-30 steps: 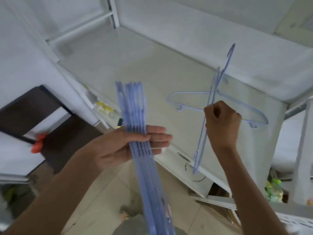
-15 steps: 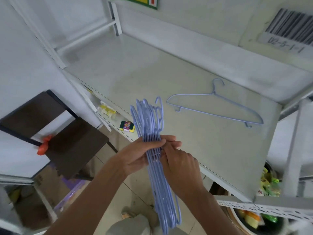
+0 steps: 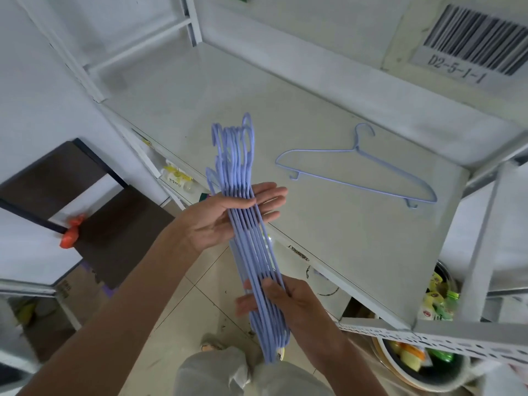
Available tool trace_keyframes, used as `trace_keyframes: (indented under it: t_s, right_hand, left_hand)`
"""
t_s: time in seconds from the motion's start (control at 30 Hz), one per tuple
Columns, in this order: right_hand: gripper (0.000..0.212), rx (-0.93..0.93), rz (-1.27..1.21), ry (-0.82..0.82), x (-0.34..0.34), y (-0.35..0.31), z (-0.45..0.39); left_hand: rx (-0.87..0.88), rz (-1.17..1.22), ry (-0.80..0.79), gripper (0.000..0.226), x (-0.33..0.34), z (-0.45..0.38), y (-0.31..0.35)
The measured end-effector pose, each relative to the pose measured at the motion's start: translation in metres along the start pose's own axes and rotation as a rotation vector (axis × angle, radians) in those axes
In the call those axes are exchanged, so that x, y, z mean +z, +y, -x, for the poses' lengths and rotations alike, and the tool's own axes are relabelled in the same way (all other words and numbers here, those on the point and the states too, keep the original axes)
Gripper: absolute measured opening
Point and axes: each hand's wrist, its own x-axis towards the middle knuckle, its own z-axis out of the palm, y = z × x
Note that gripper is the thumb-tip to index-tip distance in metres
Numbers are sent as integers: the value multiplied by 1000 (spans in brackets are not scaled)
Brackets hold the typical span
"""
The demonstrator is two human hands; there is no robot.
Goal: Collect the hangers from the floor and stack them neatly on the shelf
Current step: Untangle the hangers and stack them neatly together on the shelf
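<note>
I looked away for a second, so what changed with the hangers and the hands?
The right hand let go of its single hanger, now flat on the shelf, and moved down to grip the bundle. The left hand still holds that bundle.

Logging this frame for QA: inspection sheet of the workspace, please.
Surface: white shelf, mostly bare.
Job's things: one blue hanger lies flat on the shelf; bundle of blue hangers held edge-on over the shelf's front edge, hooks pointing away from the person.
Clutter: nothing seen on the shelf.
Grippers: left hand cradles the bundle below the hooks; right hand grips its lower part.
Cables: nothing seen.
Surroundings: barcode label on the wall; dark stool at left; packaged goods on lower shelves; tiled floor.
</note>
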Motion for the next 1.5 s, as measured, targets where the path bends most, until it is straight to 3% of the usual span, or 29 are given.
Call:
trace_keyframes:
  t_s: [0.3,0.47,0.63,0.73,0.87,1.13,1.23,1.4,1.47,1.5]
  right_hand:
    - [37,-30,79,29,-4,7,2]
    - [12,-59,53,14,-4,17,2]
    - [39,25,-180,-122,-3,8,5]
    - [38,91,-34,-170,4,7,0]
    - [22,70,103,-96,12,22,-1]
    - [27,28,112,-34,9,55,8]
    - [33,41,102,27,2,59,12]
    - [35,63,159,-18,-18,65,0]
    - [53,76,92,67,-27,57,-5]
    - [50,-3,68,159,-37,45,-3]
  left_hand:
    - [17,58,-8,44,1,-1,18]
    - [5,-18,-43,48,1,-6,21]
    - [53,-124,-37,48,5,-6,22]
    - [53,-173,-33,46,2,-8,18]
    - [-12,-285,2,42,-2,-2,17]
    - [-215,-261,49,41,-7,8,15]
    - [-213,-247,92,41,-11,9,10]
    - [-184,-261,89,45,-25,12,7]
    - [-161,-259,79,44,-34,14,7]
    - [-144,-257,89,45,-42,14,8]
